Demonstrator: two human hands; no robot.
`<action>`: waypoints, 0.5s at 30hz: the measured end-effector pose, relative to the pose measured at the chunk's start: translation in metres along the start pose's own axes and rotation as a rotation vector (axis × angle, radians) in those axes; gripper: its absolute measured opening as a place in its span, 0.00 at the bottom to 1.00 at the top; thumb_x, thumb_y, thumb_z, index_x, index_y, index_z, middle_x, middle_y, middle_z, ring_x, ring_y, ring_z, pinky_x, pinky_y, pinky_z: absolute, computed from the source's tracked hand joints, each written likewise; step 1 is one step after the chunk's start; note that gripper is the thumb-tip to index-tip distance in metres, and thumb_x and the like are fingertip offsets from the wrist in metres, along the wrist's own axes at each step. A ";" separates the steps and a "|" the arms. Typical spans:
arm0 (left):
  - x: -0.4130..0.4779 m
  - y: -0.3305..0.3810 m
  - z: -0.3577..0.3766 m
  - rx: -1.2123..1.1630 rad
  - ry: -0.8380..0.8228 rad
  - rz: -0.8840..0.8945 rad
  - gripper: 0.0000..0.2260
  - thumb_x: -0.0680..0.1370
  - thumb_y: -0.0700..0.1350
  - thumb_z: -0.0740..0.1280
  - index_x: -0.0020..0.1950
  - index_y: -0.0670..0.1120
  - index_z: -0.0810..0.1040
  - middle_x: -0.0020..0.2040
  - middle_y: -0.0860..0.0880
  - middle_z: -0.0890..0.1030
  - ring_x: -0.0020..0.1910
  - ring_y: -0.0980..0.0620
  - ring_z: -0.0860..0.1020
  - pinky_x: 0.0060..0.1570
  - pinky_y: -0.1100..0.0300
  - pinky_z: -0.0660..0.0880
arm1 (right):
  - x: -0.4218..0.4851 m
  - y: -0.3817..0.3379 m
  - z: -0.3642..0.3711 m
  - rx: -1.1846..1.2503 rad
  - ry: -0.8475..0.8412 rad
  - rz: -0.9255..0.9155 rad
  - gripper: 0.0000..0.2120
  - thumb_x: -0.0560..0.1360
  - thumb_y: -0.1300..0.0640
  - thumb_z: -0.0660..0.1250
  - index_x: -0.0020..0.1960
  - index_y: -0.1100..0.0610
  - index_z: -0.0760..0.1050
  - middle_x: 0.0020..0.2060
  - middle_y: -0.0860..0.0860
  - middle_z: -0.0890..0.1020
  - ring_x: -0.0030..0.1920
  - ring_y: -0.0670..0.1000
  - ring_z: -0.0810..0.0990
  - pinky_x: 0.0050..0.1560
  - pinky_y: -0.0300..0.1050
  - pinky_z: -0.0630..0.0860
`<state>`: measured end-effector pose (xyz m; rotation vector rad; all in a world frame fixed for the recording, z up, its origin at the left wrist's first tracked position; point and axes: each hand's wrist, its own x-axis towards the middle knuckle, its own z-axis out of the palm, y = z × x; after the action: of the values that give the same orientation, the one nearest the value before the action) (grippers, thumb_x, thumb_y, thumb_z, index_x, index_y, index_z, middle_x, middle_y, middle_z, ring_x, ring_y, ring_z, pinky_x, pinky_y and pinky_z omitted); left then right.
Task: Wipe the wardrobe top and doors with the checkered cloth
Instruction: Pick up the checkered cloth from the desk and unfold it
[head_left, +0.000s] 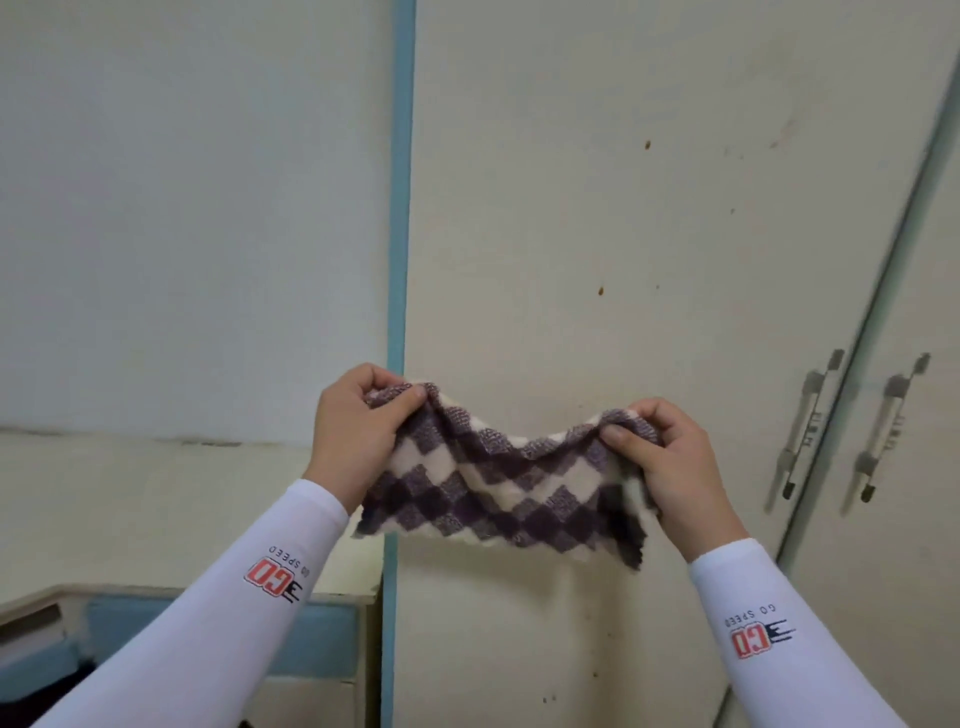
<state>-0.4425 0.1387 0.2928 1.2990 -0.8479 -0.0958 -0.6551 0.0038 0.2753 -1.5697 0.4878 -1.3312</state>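
A purple-and-cream checkered cloth (498, 483) hangs spread between both hands in front of a cream wardrobe door (597, 208). My left hand (358, 431) pinches the cloth's upper left corner between thumb and curled fingers. My right hand (670, 462) pinches the upper right corner the same way. The cloth sags in the middle and its lower edge hangs free. The door shows a few small brown spots. The wardrobe's top is out of view.
A blue vertical edge strip (399, 208) marks the wardrobe's left side, with a pale wall (182, 208) beyond it. Two metal handles (810, 421) (891, 426) sit on the doors at right. A low blue-and-cream cabinet (322, 634) stands at lower left.
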 end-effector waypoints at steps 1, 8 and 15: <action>0.001 -0.001 -0.002 0.024 0.011 0.002 0.09 0.70 0.40 0.73 0.33 0.47 0.75 0.33 0.49 0.77 0.34 0.53 0.73 0.41 0.57 0.73 | 0.004 0.001 -0.012 -0.007 0.024 0.019 0.13 0.69 0.72 0.69 0.38 0.56 0.71 0.27 0.46 0.78 0.28 0.44 0.76 0.31 0.36 0.74; 0.007 0.004 0.002 0.178 -0.032 0.101 0.09 0.70 0.40 0.73 0.32 0.52 0.79 0.28 0.57 0.80 0.29 0.62 0.75 0.38 0.60 0.72 | 0.021 -0.004 -0.049 -0.149 0.142 -0.016 0.12 0.69 0.70 0.70 0.37 0.54 0.75 0.31 0.48 0.80 0.31 0.43 0.77 0.35 0.36 0.76; 0.025 0.015 0.019 0.684 0.091 0.465 0.05 0.72 0.48 0.71 0.37 0.49 0.82 0.37 0.51 0.78 0.42 0.48 0.75 0.41 0.58 0.67 | 0.035 -0.020 -0.058 -0.430 0.216 -0.191 0.09 0.70 0.65 0.72 0.41 0.53 0.76 0.38 0.47 0.80 0.38 0.45 0.78 0.38 0.28 0.73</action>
<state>-0.4423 0.1152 0.3185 1.6765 -1.1325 0.6691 -0.7025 -0.0396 0.3060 -1.8647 0.8162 -1.6292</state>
